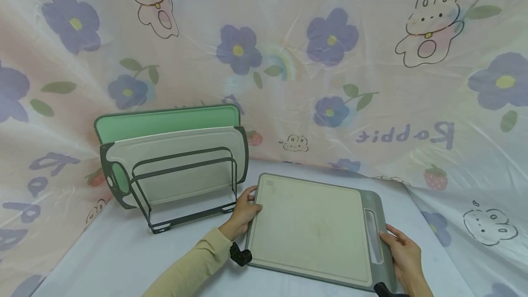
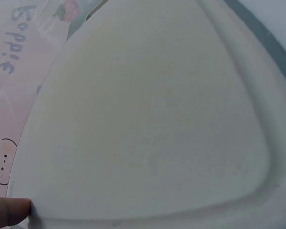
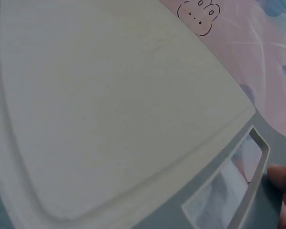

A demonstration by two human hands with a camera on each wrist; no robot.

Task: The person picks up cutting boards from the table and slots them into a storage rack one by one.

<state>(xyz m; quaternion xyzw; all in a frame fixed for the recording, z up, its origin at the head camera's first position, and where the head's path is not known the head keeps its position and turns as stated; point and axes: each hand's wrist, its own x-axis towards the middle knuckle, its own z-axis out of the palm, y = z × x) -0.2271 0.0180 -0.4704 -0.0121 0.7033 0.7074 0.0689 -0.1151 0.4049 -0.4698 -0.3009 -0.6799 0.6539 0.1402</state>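
A large cream cutting board [image 1: 311, 230] with a grey rim and a slotted grey handle end is held between both hands, handle to the right. My left hand [image 1: 245, 210] grips its left edge, the thumb [image 2: 9, 212] lying on the top face near a corner. At the handle end, my right hand [image 1: 404, 253] pinches the outer edge beside the slot [image 1: 373, 236], its thumb [image 3: 281, 179] on the grey strip. The fingers under the board are mostly hidden. In both wrist views the cream face with its groove fills most of the picture.
Left of the board stands a dark wire rack [image 1: 183, 168]. It holds a white cutting board [image 1: 185, 184] with dark green ends and, behind it, a green board [image 1: 169, 125]. The white table [image 1: 111, 251] meets a curtain [image 1: 280, 104] printed with flowers and rabbits.
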